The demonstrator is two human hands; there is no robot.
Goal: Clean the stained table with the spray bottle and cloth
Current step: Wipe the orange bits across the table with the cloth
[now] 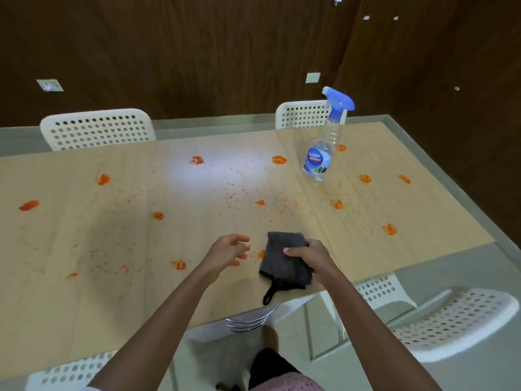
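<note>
Head view: we stand at the near edge of the table, white chairs along its far side and at near right. Wide bare wood lies left of our hands. Our right hand pinches the folded grey cloth just above the near edge, its loop dangling over. Our left hand hovers beside it, fingers spread, holding nothing. Orange stains dot the top. The spray bottle stands far right, blue-capped, clear
</note>
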